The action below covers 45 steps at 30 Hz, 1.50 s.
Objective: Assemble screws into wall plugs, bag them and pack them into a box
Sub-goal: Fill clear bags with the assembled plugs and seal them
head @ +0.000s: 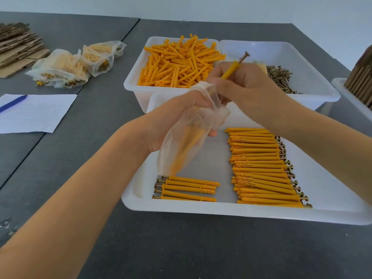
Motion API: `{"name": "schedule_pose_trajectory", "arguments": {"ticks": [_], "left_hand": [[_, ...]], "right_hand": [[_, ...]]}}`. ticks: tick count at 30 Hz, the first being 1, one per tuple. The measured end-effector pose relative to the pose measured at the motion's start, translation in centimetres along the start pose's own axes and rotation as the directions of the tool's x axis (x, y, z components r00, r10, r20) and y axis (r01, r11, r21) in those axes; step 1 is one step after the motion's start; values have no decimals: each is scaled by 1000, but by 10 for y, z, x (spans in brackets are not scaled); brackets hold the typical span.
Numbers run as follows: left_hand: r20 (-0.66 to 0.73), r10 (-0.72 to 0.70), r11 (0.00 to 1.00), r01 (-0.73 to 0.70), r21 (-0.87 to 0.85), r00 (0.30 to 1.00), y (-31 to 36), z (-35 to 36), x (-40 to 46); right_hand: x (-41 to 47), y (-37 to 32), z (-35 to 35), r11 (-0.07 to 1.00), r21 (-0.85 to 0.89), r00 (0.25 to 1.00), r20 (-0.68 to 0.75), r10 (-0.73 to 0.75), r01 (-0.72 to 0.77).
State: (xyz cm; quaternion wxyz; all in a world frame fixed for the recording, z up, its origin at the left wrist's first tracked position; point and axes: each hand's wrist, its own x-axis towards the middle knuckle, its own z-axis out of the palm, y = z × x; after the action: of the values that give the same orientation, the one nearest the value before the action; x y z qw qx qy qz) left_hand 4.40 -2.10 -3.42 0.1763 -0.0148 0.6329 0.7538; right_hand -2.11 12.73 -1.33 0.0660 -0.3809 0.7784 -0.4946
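Midair, hands (244,85) on bag (187,135) and plug (231,69).

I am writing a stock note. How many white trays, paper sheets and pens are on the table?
White trays: 4 (one cut off at the right edge)
Paper sheets: 1
Pens: 1
Total: 6

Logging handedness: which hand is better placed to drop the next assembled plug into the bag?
Right hand: it already grips an assembled plug just above the bag mouth, which the left hand holds.
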Motion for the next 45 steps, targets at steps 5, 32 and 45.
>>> {"name": "schedule_pose_trajectory", "arguments": {"ticks": [5, 32, 45], "left_hand": [[-87, -15, 998, 10, -60, 996, 10, 7, 2], [-346, 333, 928, -370, -45, 877, 10, -13, 1], [-361, 208, 965, -251, -76, 909, -2, -31, 13]], "right_hand": [[1, -7, -8, 985, -144, 977, 177, 121, -96], [-30, 28, 95, 671, -644, 764, 620, 177, 367], [-32, 0, 31, 960, -278, 744, 645, 176, 15]]}}
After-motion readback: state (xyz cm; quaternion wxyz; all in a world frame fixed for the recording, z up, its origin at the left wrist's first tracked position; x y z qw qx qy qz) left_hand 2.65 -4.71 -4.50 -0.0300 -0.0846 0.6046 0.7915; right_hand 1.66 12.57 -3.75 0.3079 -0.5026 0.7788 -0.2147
